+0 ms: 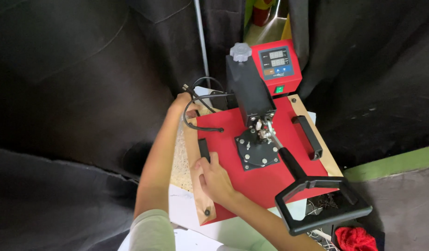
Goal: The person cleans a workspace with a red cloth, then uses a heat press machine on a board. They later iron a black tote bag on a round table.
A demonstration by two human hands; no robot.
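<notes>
Hands on a red flat-plate heat press with a black lever handle, seen from above. Left hand at the far left corner of the press, fingers curled round the looped black power cable beside the machine's rear; grip closed on that cable, though the fingertips hidden behind the wrist. Right hand laid on the left edge of the red plate, fingers curled over the small black side handle and the pale wooden base board beneath; clasped loosely there, thumb resting on red metal. Press closed flat on its wooden board, near the middle of view, upon a white table surface. Black upright column topped by a grey knob at the back, with a red control box bearing lit displays and a green switch. Matching black side handle on the right edge. Dark fabric draped all around; a red knitted bundle low at the right.
</notes>
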